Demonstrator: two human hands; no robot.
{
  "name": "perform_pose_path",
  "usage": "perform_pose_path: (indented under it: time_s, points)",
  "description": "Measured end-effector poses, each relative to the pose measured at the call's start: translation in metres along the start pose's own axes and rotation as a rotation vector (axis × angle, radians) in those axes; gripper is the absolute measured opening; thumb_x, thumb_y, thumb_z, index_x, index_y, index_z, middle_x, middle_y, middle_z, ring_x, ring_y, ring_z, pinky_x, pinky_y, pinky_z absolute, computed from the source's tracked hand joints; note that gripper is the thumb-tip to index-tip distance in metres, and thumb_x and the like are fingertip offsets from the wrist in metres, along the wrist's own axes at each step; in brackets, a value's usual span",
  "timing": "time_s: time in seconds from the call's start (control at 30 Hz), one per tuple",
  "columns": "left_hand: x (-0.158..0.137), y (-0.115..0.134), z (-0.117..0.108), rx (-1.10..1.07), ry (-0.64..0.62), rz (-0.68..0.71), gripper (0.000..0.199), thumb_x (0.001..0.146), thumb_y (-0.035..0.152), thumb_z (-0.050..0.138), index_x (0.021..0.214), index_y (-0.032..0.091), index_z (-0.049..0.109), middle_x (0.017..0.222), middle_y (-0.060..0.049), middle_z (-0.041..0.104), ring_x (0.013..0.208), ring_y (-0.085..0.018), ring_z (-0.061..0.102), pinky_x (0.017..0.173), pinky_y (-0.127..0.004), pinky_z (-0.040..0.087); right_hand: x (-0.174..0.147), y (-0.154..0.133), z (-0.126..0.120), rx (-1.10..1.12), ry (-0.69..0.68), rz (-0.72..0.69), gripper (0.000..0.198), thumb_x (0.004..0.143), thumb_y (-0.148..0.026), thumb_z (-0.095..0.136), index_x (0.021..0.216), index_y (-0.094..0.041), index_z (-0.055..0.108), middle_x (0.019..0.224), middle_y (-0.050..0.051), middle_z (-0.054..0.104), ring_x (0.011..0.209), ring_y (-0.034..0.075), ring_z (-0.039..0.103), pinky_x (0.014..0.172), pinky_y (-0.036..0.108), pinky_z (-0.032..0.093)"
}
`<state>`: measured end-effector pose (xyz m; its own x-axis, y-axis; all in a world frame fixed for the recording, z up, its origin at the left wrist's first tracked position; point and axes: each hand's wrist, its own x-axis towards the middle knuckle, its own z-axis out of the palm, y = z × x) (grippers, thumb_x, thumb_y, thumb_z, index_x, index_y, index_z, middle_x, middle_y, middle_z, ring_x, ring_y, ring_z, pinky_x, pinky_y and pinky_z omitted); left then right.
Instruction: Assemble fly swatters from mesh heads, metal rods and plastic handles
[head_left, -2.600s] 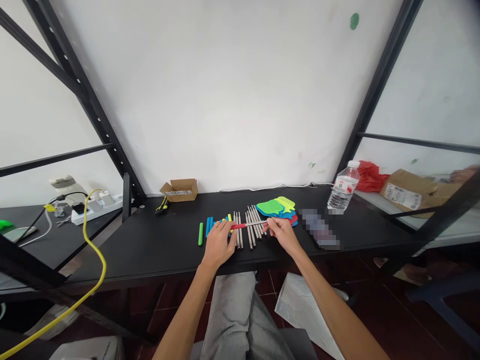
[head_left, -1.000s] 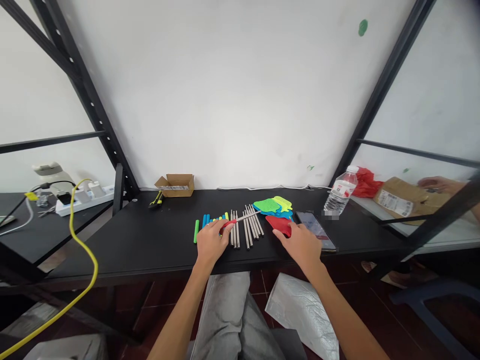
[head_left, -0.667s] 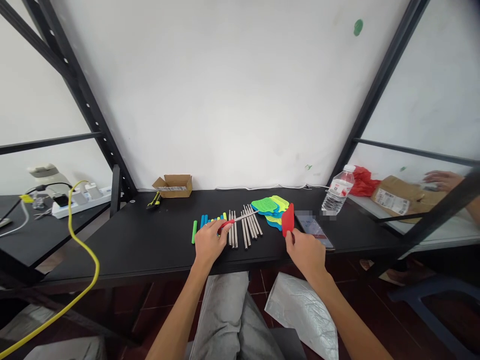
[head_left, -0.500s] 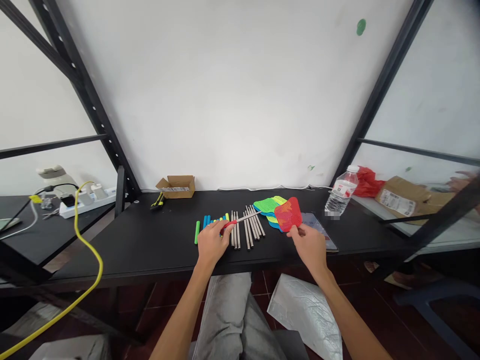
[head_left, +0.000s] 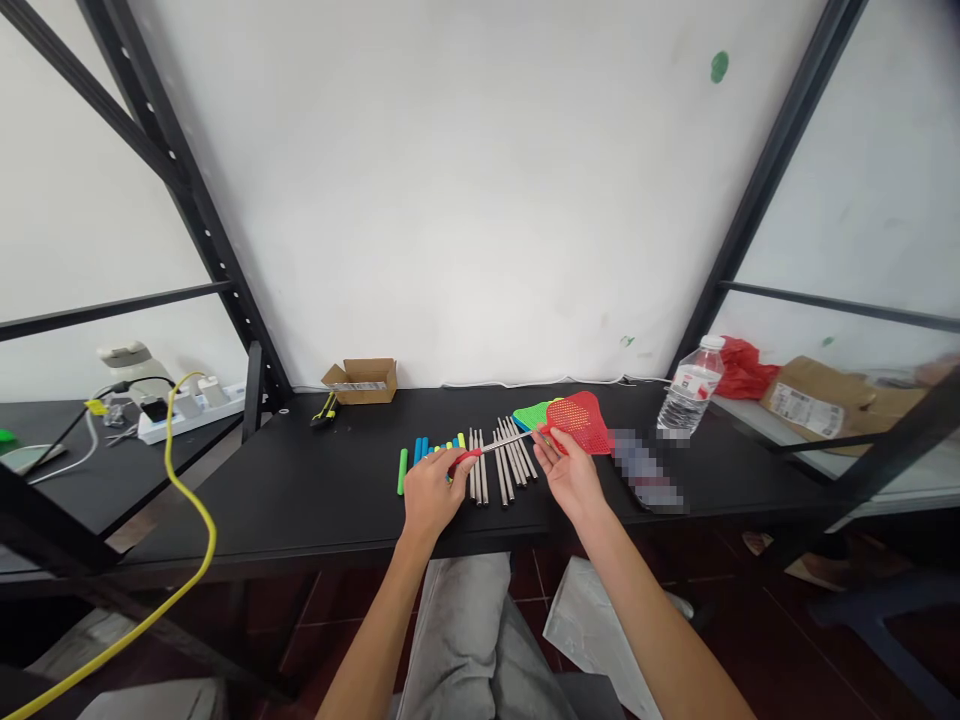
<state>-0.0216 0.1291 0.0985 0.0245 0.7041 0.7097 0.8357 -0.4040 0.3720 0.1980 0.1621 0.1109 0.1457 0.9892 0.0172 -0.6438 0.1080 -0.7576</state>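
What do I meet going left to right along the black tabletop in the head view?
White power strip → small open cardboard box → green plastic handle sleeve → left hand → row of bare metal rods → right hand → clear plastic water bottle.

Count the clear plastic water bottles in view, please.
1. The clear plastic water bottle with a white cap stands upright on the black table, at its far right, beside the black frame post.

One head-worn camera looked forward and down from above the black table (head_left: 315, 500), facing a white wall (head_left: 465, 200).
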Motion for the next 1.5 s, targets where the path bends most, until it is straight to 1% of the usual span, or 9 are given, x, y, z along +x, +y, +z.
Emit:
perform_pose_path:
  time_s: [0.07, 0.17, 0.33, 0.43, 0.57, 0.9, 1.1, 1.33, 1.5]
  points:
    - [0.0, 0.0, 0.0, 0.004, -0.004, -0.001, 0.028, 0.095, 0.042, 0.048, 0.099, 0.026, 0.07, 0.095, -0.002, 0.073, 0.09, -0.02, 0.066, 0.075, -0.028, 0.047, 0.0, 0.003, -0.001, 0.007, -0.002, 0.004, 0.022, 0.07, -0.026, 0.076, 0.088, -0.023, 0.064, 0.103, 0.006, 0.073, 0.104, 0.026, 0.068, 0.086, 0.035, 0.058]
    - [0.0, 0.002, 0.0, 0.021, -0.016, 0.017, 0.03, 0.095, 0.043, 0.047, 0.097, 0.025, 0.07, 0.091, -0.003, 0.073, 0.087, -0.02, 0.066, 0.072, -0.028, 0.046, -0.001, 0.007, -0.005, 0.036, -0.005, 0.03, 0.022, 0.069, -0.024, 0.077, 0.087, -0.022, 0.067, 0.1, 0.005, 0.073, 0.097, 0.023, 0.07, 0.084, 0.031, 0.059]
    - [0.001, 0.005, -0.002, 0.022, -0.05, 0.038, 0.031, 0.095, 0.043, 0.046, 0.093, 0.024, 0.07, 0.086, -0.003, 0.072, 0.082, -0.019, 0.065, 0.067, -0.027, 0.044, -0.003, 0.013, -0.012, 0.089, -0.012, 0.059, 0.022, 0.067, -0.022, 0.079, 0.087, -0.021, 0.07, 0.096, 0.003, 0.074, 0.088, 0.018, 0.072, 0.075, 0.024, 0.059]
    - [0.002, 0.007, -0.004, -0.007, -0.07, 0.031, 0.031, 0.095, 0.043, 0.047, 0.094, 0.024, 0.071, 0.087, -0.003, 0.073, 0.082, -0.018, 0.065, 0.068, -0.025, 0.044, -0.005, 0.015, -0.012, 0.129, -0.011, 0.046, 0.024, 0.065, -0.021, 0.082, 0.086, -0.02, 0.071, 0.093, 0.003, 0.075, 0.085, 0.018, 0.072, 0.071, 0.022, 0.059]
    - [0.002, 0.008, -0.007, -0.039, -0.111, 0.025, 0.033, 0.095, 0.044, 0.046, 0.095, 0.023, 0.072, 0.089, -0.003, 0.074, 0.079, -0.016, 0.066, 0.069, -0.023, 0.044, -0.006, 0.015, -0.01, 0.153, 0.009, 0.029, 0.027, 0.063, -0.02, 0.084, 0.087, -0.018, 0.071, 0.092, 0.004, 0.075, 0.082, 0.019, 0.072, 0.069, 0.022, 0.059]
    - [0.002, 0.011, -0.011, -0.074, -0.155, 0.026, 0.036, 0.094, 0.046, 0.046, 0.095, 0.025, 0.075, 0.082, -0.003, 0.074, 0.069, -0.015, 0.065, 0.061, -0.022, 0.04, -0.007, 0.014, -0.01, 0.145, 0.003, 0.016, 0.027, 0.063, -0.02, 0.084, 0.086, -0.018, 0.072, 0.091, 0.005, 0.075, 0.08, 0.018, 0.072, 0.066, 0.022, 0.058]
    - [0.002, 0.012, -0.012, -0.051, -0.161, -0.006, 0.037, 0.094, 0.048, 0.046, 0.093, 0.026, 0.076, 0.076, -0.002, 0.073, 0.065, -0.014, 0.062, 0.059, -0.021, 0.036, -0.005, 0.013, -0.012, 0.114, -0.036, 0.036, 0.024, 0.064, -0.021, 0.083, 0.086, -0.017, 0.073, 0.093, 0.006, 0.075, 0.079, 0.019, 0.071, 0.066, 0.024, 0.058]
    - [0.002, 0.01, -0.012, -0.042, -0.196, 0.002, 0.041, 0.095, 0.049, 0.043, 0.094, 0.024, 0.076, 0.06, -0.002, 0.065, 0.053, -0.013, 0.054, 0.053, -0.022, 0.027, -0.006, 0.014, -0.014, 0.079, -0.111, 0.044, 0.024, 0.066, -0.024, 0.083, 0.086, -0.016, 0.072, 0.093, 0.008, 0.074, 0.076, 0.018, 0.071, 0.065, 0.025, 0.058]
    - [0.003, 0.01, -0.013, -0.09, -0.236, 0.026, 0.041, 0.096, 0.048, 0.042, 0.095, 0.023, 0.075, 0.06, -0.001, 0.064, 0.052, -0.012, 0.051, 0.052, -0.023, 0.027, -0.007, 0.015, -0.014, 0.056, -0.151, 0.039, 0.024, 0.068, -0.027, 0.082, 0.088, -0.017, 0.072, 0.097, 0.007, 0.074, 0.076, 0.018, 0.07, 0.065, 0.026, 0.057]
